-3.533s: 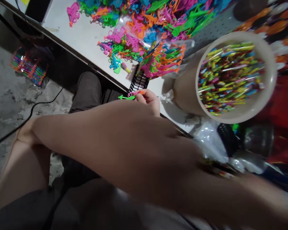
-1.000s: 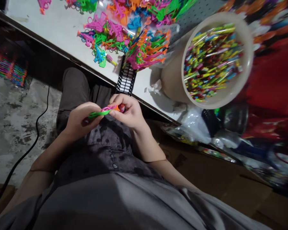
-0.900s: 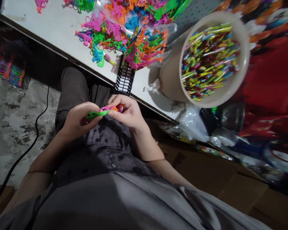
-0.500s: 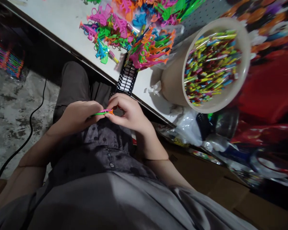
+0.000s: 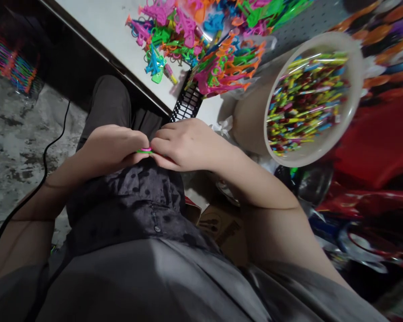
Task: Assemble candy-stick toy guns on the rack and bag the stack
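Above my lap, my left hand [image 5: 117, 145] pinches a small pink and green plastic piece [image 5: 145, 150], of which only a sliver shows between the fingertips. My right hand [image 5: 184, 145] meets it from the other side, fingers curled and thumb pressed in at the piece's right end. Most of the piece is hidden by the fingers, so its full shape cannot be made out. Just beyond my right hand, a black plastic rack [image 5: 188, 100] juts over the table edge, with pink, orange and green plastic pieces [image 5: 221, 67] standing in it.
A white table [image 5: 97, 31] runs along the far side, heaped with bright plastic pieces [image 5: 184, 27]. At right, a tilted whitish bucket [image 5: 251, 120] holds many colourful wrapped sticks. A bag of coloured items [image 5: 13, 67] lies far left; a black cable [image 5: 45, 156] crosses the floor.
My right hand has rolled over, its back now facing up and its forearm swung out to the right. The orange end seen before is now covered. The view has shifted slightly.
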The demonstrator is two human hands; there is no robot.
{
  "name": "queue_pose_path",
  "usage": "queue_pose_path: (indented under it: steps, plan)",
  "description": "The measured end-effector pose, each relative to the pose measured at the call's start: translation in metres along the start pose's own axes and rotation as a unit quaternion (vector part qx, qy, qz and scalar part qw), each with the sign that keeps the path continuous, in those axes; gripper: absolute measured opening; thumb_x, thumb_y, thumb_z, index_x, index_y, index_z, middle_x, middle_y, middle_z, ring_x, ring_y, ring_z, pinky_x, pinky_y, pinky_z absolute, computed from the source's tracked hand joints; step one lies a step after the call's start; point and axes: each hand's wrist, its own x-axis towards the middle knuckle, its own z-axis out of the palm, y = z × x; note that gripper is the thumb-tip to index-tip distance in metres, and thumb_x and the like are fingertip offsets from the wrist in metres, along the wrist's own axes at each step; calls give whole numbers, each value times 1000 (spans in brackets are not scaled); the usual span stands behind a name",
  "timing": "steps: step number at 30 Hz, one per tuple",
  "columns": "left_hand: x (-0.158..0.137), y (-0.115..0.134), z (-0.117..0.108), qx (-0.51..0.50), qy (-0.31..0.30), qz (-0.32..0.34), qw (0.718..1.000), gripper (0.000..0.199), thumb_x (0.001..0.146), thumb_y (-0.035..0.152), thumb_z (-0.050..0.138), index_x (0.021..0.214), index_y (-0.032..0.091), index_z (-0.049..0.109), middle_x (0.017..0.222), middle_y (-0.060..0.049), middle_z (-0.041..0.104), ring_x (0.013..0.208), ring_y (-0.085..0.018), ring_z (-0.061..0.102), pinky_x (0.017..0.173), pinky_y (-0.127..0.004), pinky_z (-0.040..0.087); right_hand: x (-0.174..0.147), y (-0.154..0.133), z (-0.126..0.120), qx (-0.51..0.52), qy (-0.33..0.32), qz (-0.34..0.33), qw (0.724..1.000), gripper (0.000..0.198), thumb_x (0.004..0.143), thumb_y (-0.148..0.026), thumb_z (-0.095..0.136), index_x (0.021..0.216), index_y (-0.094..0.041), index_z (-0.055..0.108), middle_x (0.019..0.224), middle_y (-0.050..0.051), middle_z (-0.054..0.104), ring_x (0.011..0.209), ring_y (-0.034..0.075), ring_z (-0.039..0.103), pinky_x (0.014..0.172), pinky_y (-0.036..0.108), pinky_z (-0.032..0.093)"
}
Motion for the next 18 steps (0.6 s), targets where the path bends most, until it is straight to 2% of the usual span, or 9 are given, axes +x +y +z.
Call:
queue_pose_path:
  steps: [4,9,14,18]
  plan:
    - [-6,-6,2,40,22,28,999,35,90,46,36,93,21,61,92,-4,70,81,-19,63,68,-31,40,4,0,0,36,20,13,999,48,92,-54,27,71,-20,53,65,3,56,64,15,50,57,30,35]
    - [-12,-2,1,62,87,80,991,24,91,35,39,93,24,61,94,-1,70,87,-16,63,66,-30,39,6,0,4,86,33,21,996,47,92,-56,30,69,-21,51,66,2,54,65,14,51,60,31,40]
    - [-13,-1,-3,85,99,133,982,19,91,30,43,88,23,60,89,2,71,90,-14,64,60,-28,35,5,0,9,98,46,41,993,47,90,-59,32,68,-21,49,66,2,52,69,15,52,60,32,43]
    - [-17,0,-7,105,120,171,972,14,91,27,46,88,23,58,95,4,70,93,-12,64,59,-27,35,3,-2,12,95,47,43,993,47,90,-58,32,67,-21,50,66,2,52,71,16,53,62,33,44]
